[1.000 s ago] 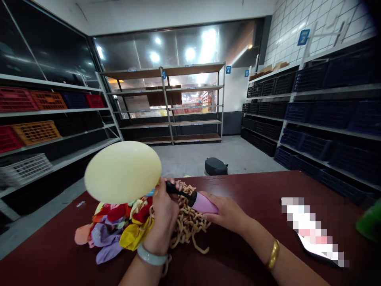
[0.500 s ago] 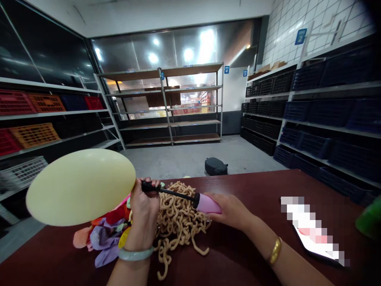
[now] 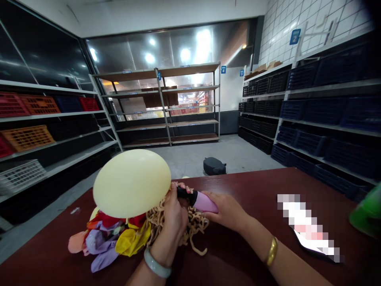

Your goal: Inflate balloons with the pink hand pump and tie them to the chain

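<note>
A pale yellow inflated balloon (image 3: 132, 183) rises to the left of my left hand (image 3: 176, 210). That hand is closed around the black end of a balloon pump (image 3: 204, 201), at the balloon's neck; the neck itself is hidden by the fingers. My right hand (image 3: 228, 209) wraps the pump's pink barrel from the right. No rod shows between the black end and the barrel. Beneath my left hand lies a heap of tan, curly, rope-like pieces (image 3: 196, 224), partly covered by the wrist. Limp balloons (image 3: 102, 240) in purple, yellow, red and orange are piled beside it.
All this is over a dark red table (image 3: 253, 246). A phone-like device (image 3: 309, 234), blurred out, lies at the right, with a green object (image 3: 367, 212) at the edge. A dark bag-like object (image 3: 214, 166) is on the floor beyond. Shelves with crates (image 3: 311, 143) line the sides.
My left hand has moved right, bringing the balloon and black end toward the barrel, and the pump's rod has slid in out of sight. My right hand has hardly moved.
</note>
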A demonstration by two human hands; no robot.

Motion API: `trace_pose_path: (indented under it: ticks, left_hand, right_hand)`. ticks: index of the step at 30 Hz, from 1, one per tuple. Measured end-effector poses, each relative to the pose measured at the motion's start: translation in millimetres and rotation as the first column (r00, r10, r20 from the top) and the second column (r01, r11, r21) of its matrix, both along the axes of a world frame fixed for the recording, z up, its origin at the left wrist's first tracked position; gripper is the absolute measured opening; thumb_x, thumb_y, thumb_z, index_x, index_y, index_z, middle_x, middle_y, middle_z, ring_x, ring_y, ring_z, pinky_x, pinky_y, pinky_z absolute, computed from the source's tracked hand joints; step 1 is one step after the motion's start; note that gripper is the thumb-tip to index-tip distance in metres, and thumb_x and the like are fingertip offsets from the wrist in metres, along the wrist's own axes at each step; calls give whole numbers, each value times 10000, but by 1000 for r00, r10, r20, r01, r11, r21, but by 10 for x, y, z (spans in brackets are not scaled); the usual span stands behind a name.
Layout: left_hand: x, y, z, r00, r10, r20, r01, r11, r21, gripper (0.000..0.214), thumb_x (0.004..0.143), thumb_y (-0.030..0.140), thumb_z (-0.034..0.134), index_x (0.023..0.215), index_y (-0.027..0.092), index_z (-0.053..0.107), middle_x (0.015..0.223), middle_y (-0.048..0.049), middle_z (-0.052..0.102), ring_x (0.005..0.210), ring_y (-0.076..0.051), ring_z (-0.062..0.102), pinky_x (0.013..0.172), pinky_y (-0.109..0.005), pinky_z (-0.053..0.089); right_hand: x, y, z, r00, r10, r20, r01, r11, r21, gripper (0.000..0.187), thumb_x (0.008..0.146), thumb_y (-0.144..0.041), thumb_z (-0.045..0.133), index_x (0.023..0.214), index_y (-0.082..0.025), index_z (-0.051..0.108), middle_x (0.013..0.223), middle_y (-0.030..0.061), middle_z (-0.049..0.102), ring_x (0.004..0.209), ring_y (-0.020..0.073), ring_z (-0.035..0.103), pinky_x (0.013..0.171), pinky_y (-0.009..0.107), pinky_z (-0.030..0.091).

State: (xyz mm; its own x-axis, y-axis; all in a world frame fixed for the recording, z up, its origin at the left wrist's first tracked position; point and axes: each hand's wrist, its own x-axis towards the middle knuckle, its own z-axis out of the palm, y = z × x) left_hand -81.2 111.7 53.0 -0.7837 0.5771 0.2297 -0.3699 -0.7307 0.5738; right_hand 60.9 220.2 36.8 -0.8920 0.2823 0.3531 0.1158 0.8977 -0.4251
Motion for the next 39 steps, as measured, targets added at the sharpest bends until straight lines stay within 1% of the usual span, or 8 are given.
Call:
trace_pose_path:
  ticks: [4, 7, 12, 16, 20, 28, 33, 39]
  left_hand:
    - [64, -11, 27, 999, 34, 4, -34, 999, 2, 204, 817, 313, 665, 797, 187, 505, 716, 7, 498, 615, -121, 505, 647, -286, 472]
    - [4, -50, 87, 998, 64, -1, -64, 998, -11, 206, 820, 304, 655, 775, 180, 497, 691, 6, 497, 590, -120, 499, 600, -268, 456]
    - [-385, -223, 200, 984, 172, 38, -173, 985, 24, 213, 798, 320, 671, 792, 186, 506, 669, 4, 506, 557, -138, 505, 532, -264, 427]
    - [-769, -433, 278, 967, 244, 68, -249, 965, 78, 113, 866, 296, 580, 871, 190, 542, 669, 3, 506, 547, -138, 492, 531, -267, 427]
    - [-908, -546, 324, 955, 278, 106, -288, 953, 91, 131, 897, 269, 523, 795, 189, 500, 649, 7, 485, 535, -139, 477, 527, -268, 423]
    - [-722, -376, 267, 974, 218, 66, -224, 966, 125, 180, 841, 299, 628, 789, 179, 504, 692, 2, 501, 595, -132, 494, 578, -260, 441]
    - [-352, -176, 179, 992, 122, 36, -124, 990, 71, 218, 779, 291, 703, 803, 185, 514, 721, 5, 520, 624, -132, 525, 611, -265, 460]
    - [40, -26, 41, 999, -31, -11, 31, 1000, -2, 205, 827, 354, 653, 840, 189, 532, 763, -19, 552, 685, -159, 571, 703, -334, 492]
  right_hand:
    - [-26, -41, -24, 1000, 28, -10, -28, 999, -23, 655, 828, -562, 589, 1395, -292, 404, 1309, 41, 596, 1117, 285, 599, 908, 398, 457]
    - [-43, -71, -26, 998, 60, -21, -62, 996, -58, 665, 829, -579, 583, 1402, -299, 394, 1325, 33, 585, 1127, 276, 595, 903, 386, 462]
    - [-45, -70, 1, 996, 94, 0, -93, 992, -89, 660, 815, -579, 604, 1389, -313, 415, 1320, 12, 589, 1127, 267, 594, 920, 370, 450]
    - [-33, -29, 23, 994, 101, 46, -96, 991, -97, 638, 794, -575, 628, 1359, -335, 454, 1266, -4, 625, 1088, 264, 614, 894, 352, 456]
    - [-12, 15, 43, 994, 90, 69, -84, 993, -83, 640, 789, -597, 618, 1355, -343, 463, 1268, -1, 624, 1084, 269, 614, 902, 359, 448]
    - [39, 69, 77, 997, 14, 75, -13, 1000, -14, 625, 804, -588, 590, 1344, -292, 484, 1216, 53, 653, 1046, 282, 628, 865, 379, 454]
    - [11, 45, 38, 1000, 21, 22, -21, 999, -32, 636, 805, -561, 606, 1362, -290, 461, 1286, 50, 612, 1084, 274, 614, 896, 384, 455]
    - [-18, 6, -13, 1000, 26, -9, -27, 998, -53, 658, 819, -574, 587, 1381, -266, 437, 1290, 66, 608, 1082, 277, 616, 910, 396, 459]
